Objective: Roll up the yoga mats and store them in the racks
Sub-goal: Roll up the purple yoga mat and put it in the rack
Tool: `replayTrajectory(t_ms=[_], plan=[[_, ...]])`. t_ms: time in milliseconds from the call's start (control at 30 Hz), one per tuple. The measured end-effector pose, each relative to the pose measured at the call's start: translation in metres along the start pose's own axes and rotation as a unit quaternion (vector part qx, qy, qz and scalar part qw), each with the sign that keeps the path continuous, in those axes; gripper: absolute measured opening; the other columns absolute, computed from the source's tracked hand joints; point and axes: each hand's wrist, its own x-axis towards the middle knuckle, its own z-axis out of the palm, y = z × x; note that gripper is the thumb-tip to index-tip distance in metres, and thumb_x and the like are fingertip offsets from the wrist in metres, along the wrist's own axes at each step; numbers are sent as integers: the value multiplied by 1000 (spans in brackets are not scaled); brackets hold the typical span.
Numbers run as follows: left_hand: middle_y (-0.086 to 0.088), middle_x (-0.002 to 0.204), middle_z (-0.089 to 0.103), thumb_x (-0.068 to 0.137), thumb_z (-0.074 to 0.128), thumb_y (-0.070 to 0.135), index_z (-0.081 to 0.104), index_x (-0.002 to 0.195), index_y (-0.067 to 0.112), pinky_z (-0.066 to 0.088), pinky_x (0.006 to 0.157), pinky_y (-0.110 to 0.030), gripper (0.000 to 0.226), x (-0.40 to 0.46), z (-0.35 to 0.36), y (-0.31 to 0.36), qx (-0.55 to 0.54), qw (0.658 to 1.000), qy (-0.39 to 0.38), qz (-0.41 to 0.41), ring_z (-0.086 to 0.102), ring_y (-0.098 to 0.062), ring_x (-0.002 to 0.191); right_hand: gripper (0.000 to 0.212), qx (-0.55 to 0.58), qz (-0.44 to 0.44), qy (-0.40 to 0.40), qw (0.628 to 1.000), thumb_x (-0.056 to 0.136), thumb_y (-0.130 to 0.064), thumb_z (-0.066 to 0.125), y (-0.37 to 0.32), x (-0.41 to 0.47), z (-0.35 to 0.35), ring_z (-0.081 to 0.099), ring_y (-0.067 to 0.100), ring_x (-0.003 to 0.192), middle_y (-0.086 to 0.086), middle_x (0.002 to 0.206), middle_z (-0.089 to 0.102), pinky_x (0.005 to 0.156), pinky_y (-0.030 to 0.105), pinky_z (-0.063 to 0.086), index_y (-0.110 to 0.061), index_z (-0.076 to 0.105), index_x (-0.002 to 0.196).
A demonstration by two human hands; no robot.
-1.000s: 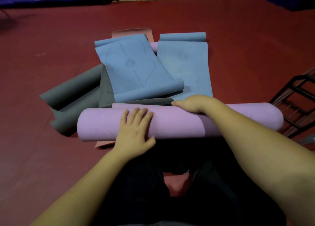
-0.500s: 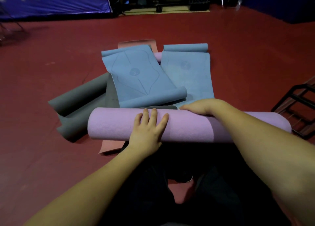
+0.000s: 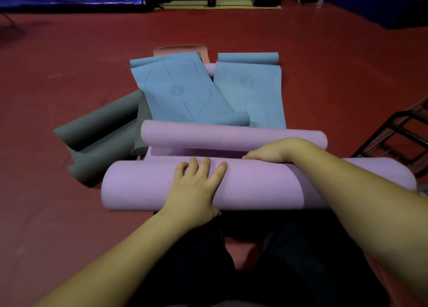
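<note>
Red flooring [image 3: 324, 58] covered the whole area observed. A heap of mats lay at the centre of the view. Nearest the person, a purple mat [image 3: 143, 186] was rolled into a thick cylinder lying crosswise, 9 to 3 o'clock. Its loose end curled into a smaller roll [image 3: 231, 135] just beyond, at 12 o'clock of the cylinder, joined to it by a short flat stretch.

Two blue mats lay further out: the printed one [image 3: 178, 91] at 11 o'clock of the heap, tilted, its near end curled; the plain one [image 3: 252, 96] at 1 o'clock, its far end rolled. Grey mats [image 3: 97, 130] lay partly rolled at 9 o'clock, touching the purple cylinder's left end. A pink mat [image 3: 180, 49] showed only as an edge at 12 o'clock, beneath the blue ones.

A black rack [image 3: 403, 133] stood at 3 o'clock, just beyond the cylinder's right end.

The left hand [image 3: 194, 191] rested flat on top of the cylinder, fingers straight and slightly spread. The right hand [image 3: 275, 150] lay on the cylinder's far edge, fingers bent over it towards the flat stretch; whether they gripped could not be determined.
</note>
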Motion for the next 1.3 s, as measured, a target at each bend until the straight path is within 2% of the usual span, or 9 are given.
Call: replayTrajectory(t_ms=[167,333,467,667,800,900,1033,1200,1300], plan=[[-8,148,32,62,70,71,13,154,28,24,107,-46,116,19,-10,-11,-13,999,-49,7,35,-32,128,57,-52,18,80,995,98,-62,38,-8,12,-5,44,21,132,3,150,46,103,32,30,-24,57,136],[-5,143,41,58,73,74,19,152,32,29,103,-45,116,49,-19,-29,-48,991,-122,19,38,-30,128,43,-64,-15,222,973,102,-54,33,-3,17,-9,56,26,106,4,109,67,82,31,37,-28,63,85],[-6,148,39,53,80,72,20,152,34,30,108,-47,122,82,-28,-37,-91,969,-231,14,36,-32,133,71,-88,-8,224,970,95,-70,25,-4,9,6,54,29,120,11,134,60,87,34,37,-17,64,122],[4,153,38,55,88,55,24,154,33,34,108,-33,120,118,-32,-51,-228,913,-338,-6,40,-20,134,85,-85,15,246,965,89,-79,20,-2,23,17,56,30,118,12,130,62,94,38,42,-15,66,121],[4,151,43,58,85,58,35,151,29,34,107,-32,110,110,-21,-53,-246,934,-257,-11,42,-19,133,90,-82,25,222,971,85,-82,21,-1,39,8,56,30,119,13,133,61,96,39,43,-14,66,123],[5,142,46,49,58,80,44,145,31,35,106,-39,108,90,-10,-53,-195,971,-138,11,40,-20,126,92,-73,28,213,974,83,-83,23,0,45,6,54,31,123,13,138,57,99,41,43,-14,63,128],[-6,138,51,62,49,76,52,138,20,32,107,-47,94,49,22,-37,-142,989,38,-2,46,-33,125,88,-52,32,184,981,87,-79,27,0,50,-2,48,32,131,14,147,48,107,41,37,-13,57,136],[-22,151,38,41,81,70,30,148,15,19,106,-72,131,27,49,-5,10,999,24,-20,35,-47,138,83,-33,21,164,986,89,-76,30,-4,53,-6,43,30,136,11,151,44,111,41,34,-16,53,141],[-25,152,31,54,88,46,27,150,17,22,101,-75,118,32,52,2,22,998,14,-51,33,-52,135,77,-17,21,152,988,92,-72,33,-6,51,-10,41,29,138,11,153,41,111,42,31,-16,52,142]])
